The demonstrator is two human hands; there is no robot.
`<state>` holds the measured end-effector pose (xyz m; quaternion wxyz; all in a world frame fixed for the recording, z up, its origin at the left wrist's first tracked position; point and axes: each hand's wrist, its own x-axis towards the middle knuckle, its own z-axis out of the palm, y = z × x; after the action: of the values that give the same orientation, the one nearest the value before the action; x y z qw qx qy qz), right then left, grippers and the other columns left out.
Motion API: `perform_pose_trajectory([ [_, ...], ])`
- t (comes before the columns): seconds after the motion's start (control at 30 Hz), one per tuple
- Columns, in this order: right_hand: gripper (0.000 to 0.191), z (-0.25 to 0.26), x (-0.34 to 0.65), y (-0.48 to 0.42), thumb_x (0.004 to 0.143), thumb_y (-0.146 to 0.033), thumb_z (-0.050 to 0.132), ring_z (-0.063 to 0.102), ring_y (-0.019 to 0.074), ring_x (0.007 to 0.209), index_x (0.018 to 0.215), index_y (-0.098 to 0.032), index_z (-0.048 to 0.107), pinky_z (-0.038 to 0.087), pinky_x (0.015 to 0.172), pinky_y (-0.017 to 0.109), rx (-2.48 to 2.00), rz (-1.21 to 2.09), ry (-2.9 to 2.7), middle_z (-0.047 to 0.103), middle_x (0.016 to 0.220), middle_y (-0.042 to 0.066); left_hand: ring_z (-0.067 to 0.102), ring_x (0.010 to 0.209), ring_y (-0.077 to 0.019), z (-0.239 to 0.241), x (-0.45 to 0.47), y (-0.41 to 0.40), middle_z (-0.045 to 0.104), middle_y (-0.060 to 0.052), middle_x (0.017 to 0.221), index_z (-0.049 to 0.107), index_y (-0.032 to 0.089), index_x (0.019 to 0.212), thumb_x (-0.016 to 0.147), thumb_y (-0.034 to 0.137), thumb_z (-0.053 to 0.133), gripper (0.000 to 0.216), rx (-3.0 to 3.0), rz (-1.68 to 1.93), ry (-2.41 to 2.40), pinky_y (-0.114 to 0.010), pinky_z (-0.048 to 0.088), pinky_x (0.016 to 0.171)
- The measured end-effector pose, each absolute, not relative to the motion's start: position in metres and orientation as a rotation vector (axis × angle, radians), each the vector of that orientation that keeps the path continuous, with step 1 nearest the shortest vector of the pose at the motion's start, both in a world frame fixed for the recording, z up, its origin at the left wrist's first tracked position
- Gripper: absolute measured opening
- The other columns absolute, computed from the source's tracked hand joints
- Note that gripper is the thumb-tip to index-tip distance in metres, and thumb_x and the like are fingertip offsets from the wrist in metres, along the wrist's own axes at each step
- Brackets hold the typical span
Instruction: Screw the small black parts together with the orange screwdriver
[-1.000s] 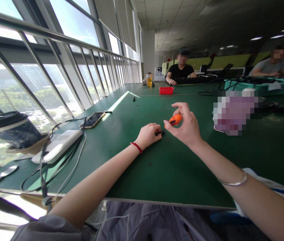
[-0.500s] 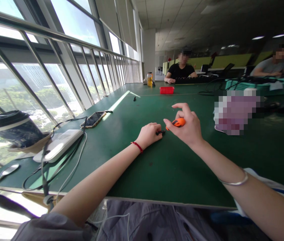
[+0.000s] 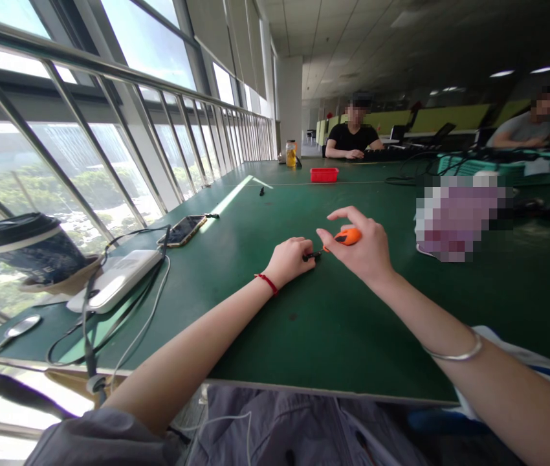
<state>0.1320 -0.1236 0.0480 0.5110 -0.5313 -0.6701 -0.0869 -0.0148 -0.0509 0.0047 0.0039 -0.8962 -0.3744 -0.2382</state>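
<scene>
Hand at left (image 3: 288,262): curled low, pinching small slim black piece (image 3: 312,257).
Hand at right (image 3: 371,249): thumb and index parted, other fingers gripping rounded orange-and-black tool (image 3: 351,237).

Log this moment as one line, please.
left hand: holds small black part; right hand: holds orange-and-black tool; contact between them: unclear; on table: red tray, phone

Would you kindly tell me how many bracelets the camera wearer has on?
2: a red cord bracelet behind the left hand, a silver metal bangle well behind the right hand; others may be hidden.
</scene>
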Motion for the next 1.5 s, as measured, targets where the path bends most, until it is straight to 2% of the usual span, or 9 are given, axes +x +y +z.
perform_pose_trajectory([
  [0.13,0.019,0.0466,0.1334,-0.1228,0.073,-0.036,0.056,0.053,0.0185,0.063,0.087,-0.023,0.059,0.041,0.066,0.030,-1.256,-0.240,-1.631,0.054,0.060,-0.001,0.058,0.077,-0.0177,0.0057,-0.0146,-0.0518,0.062,-0.003,0.080,0.059,0.018,0.076,0.071,0.022,0.054,0.009,-2.803,-0.732,-1.162,-0.025,0.044,0.063],
  [0.33,0.041,0.0481,0.1337,-0.1235,0.068,-0.033,0.060,0.051,0.0153,0.055,0.106,-0.020,0.051,0.041,0.072,0.033,-1.193,-0.292,-1.651,0.053,0.063,-0.004,0.058,0.077,-0.0177,0.0058,-0.0145,-0.0520,0.063,-0.003,0.081,0.060,0.018,0.076,0.071,0.023,0.054,0.009,-2.798,-0.718,-1.190,-0.025,0.044,0.064],
  [0.43,0.027,0.0482,0.1329,-0.1243,0.071,-0.038,0.059,0.050,0.0163,0.055,0.093,-0.022,0.056,0.041,0.067,0.031,-1.263,-0.231,-1.636,0.049,0.053,-0.005,0.059,0.077,-0.0175,0.0051,-0.0147,-0.0512,0.063,-0.003,0.082,0.060,0.018,0.078,0.070,0.023,0.054,0.010,-2.801,-0.722,-1.193,-0.025,0.045,0.065],
  [0.53,0.018,0.0478,0.1328,-0.1244,0.073,-0.037,0.057,0.053,0.0182,0.062,0.085,-0.023,0.058,0.041,0.065,0.030,-1.266,-0.218,-1.630,0.054,0.058,-0.002,0.059,0.077,-0.0176,0.0046,-0.0150,-0.0508,0.063,-0.002,0.082,0.060,0.019,0.077,0.071,0.023,0.054,0.009,-2.798,-0.727,-1.179,-0.025,0.045,0.064],
  [0.73,0.044,0.0487,0.1333,-0.1239,0.069,-0.033,0.060,0.053,0.0159,0.060,0.109,-0.019,0.050,0.042,0.074,0.034,-1.194,-0.278,-1.649,0.056,0.070,-0.002,0.059,0.077,-0.0176,0.0047,-0.0147,-0.0512,0.063,-0.003,0.080,0.058,0.018,0.075,0.070,0.022,0.054,0.008,-2.791,-0.732,-1.175,-0.025,0.045,0.064],
  [0.93,0.020,0.0486,0.1319,-0.1256,0.074,-0.039,0.055,0.054,0.0168,0.058,0.085,-0.023,0.059,0.040,0.060,0.028,-1.313,-0.120,-1.674,0.055,0.060,-0.002,0.058,0.077,-0.0177,0.0046,-0.0146,-0.0506,0.063,-0.003,0.081,0.058,0.018,0.076,0.070,0.023,0.054,0.008,-2.791,-0.724,-1.192,-0.025,0.045,0.064],
  [1.2,0.043,0.0489,0.1336,-0.1241,0.068,-0.037,0.060,0.052,0.0155,0.055,0.107,-0.022,0.050,0.042,0.066,0.031,-1.249,-0.202,-1.641,0.055,0.063,-0.004,0.058,0.079,-0.0182,0.0058,-0.0150,-0.0514,0.063,-0.003,0.082,0.058,0.018,0.076,0.071,0.022,0.054,0.008,-2.803,-0.713,-1.197,-0.026,0.046,0.065],
  [1.4,0.021,0.0503,0.1314,-0.1270,0.075,-0.041,0.055,0.055,0.0169,0.057,0.086,-0.023,0.058,0.040,0.057,0.027,-1.311,-0.098,-1.616,0.055,0.060,-0.001,0.058,0.078,-0.0178,0.0056,-0.0153,-0.0512,0.063,-0.003,0.082,0.059,0.018,0.077,0.071,0.022,0.055,0.009,-2.798,-0.704,-1.202,-0.026,0.046,0.065],
  [1.5,0.026,0.0493,0.1320,-0.1259,0.072,-0.033,0.056,0.054,0.0156,0.058,0.096,-0.023,0.056,0.042,0.061,0.029,-1.246,-0.143,-1.655,0.056,0.067,-0.001,0.058,0.079,-0.0184,0.0058,-0.0153,-0.0510,0.062,-0.003,0.081,0.058,0.018,0.076,0.070,0.022,0.055,0.008,-2.797,-0.705,-1.175,-0.026,0.046,0.066],
])
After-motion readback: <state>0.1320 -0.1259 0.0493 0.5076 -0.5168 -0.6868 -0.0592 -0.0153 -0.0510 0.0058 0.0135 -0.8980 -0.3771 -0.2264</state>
